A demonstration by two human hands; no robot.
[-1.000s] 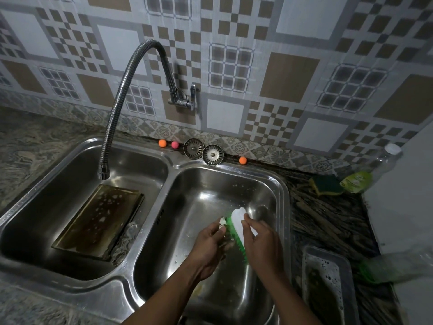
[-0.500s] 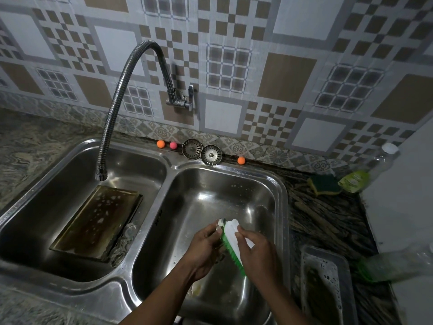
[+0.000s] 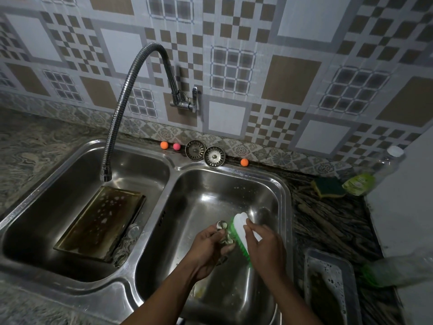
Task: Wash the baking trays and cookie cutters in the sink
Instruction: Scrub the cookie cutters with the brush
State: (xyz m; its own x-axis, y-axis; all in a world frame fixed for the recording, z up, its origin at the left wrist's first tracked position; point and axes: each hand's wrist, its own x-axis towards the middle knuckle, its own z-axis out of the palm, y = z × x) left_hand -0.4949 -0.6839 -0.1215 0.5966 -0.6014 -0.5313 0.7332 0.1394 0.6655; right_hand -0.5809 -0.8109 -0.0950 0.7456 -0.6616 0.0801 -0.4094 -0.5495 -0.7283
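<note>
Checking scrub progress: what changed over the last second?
Little: the right hand shifted the scrub brush slightly along the cookie cutter, and the left hand turned the cutter a bit. Both grips unchanged. Baking tray in the left basin untouched.

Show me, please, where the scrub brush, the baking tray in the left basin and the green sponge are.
scrub brush (image 3: 240,227): head view, on its white back.
baking tray (image 3: 100,221): head view, on its sudsy flat bottom.
green sponge (image 3: 328,186): head view, on its dark green top.
</note>
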